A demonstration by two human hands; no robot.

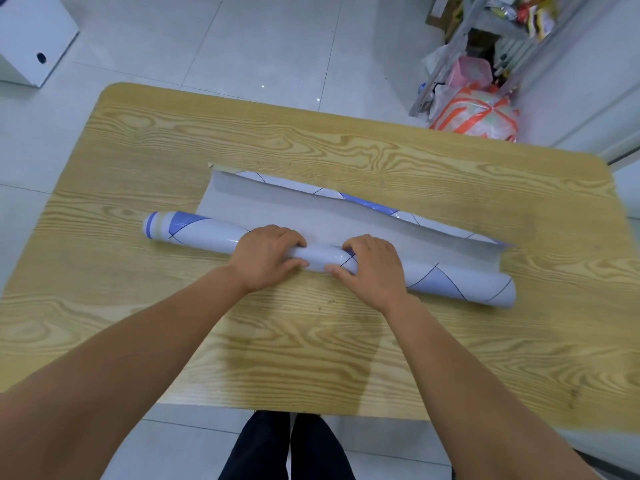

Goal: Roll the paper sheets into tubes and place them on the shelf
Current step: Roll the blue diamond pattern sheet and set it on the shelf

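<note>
Head view, looking down on a wooden table (311,341). A glossy white and blue paper sheet (346,220) lies across its middle, partly rolled. The tube (207,233) sits on the near side of the sheet, and the flat remainder runs toward the far edge, where the sheet's border curls up.

The left hand (265,256) and right hand (372,268) sit close together at the tube's middle. Both are curled over it, thumbs on the near side.

The tube looks tighter at its left end than at its right. Spreading the hands apart and pressing evenly should stop it coning while it is pushed toward the far edge.

A metal shelf (460,39) stands on the floor beyond the far right corner.
</note>
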